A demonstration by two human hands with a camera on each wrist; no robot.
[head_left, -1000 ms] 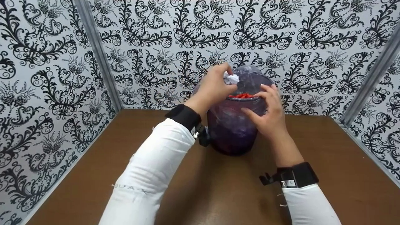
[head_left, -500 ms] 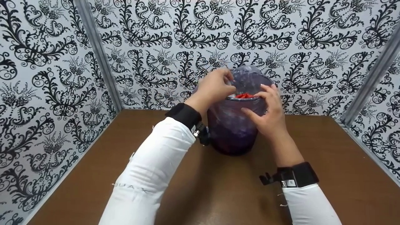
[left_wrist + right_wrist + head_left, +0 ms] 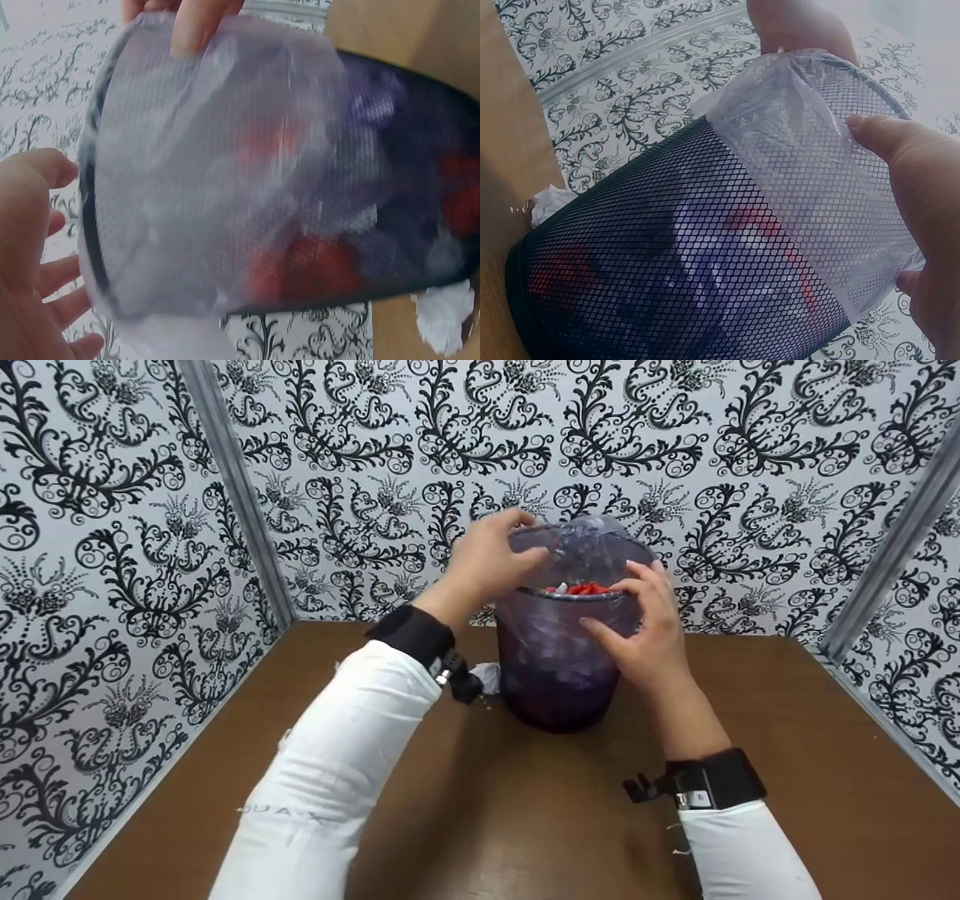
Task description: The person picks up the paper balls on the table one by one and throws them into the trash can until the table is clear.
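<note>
A dark wire mesh wastebasket (image 3: 555,682) stands on the table, its top wrapped by a translucent purplish bin liner (image 3: 787,142) folded over the rim. Red pieces (image 3: 590,589) and a small white piece (image 3: 561,588) show just inside the mouth. At the right of the rim my right hand (image 3: 651,626) grips the basket, thumb on the outside of the liner and fingers over the edge. My left hand (image 3: 487,553) is at the left of the rim, fingers spread and holding nothing. A crumpled white paper ball (image 3: 444,316) lies on the table beside the basket's left side.
The brown table (image 3: 540,817) runs back to a black-and-white patterned wall (image 3: 360,450) close behind the basket. A metal-edged side panel (image 3: 97,585) borders the table on the left, another on the right.
My left hand went down toward the basket's mouth with a crumpled white paper, let it go and drew back left. The paper ball on the table has come into sight. My right hand stays put.
</note>
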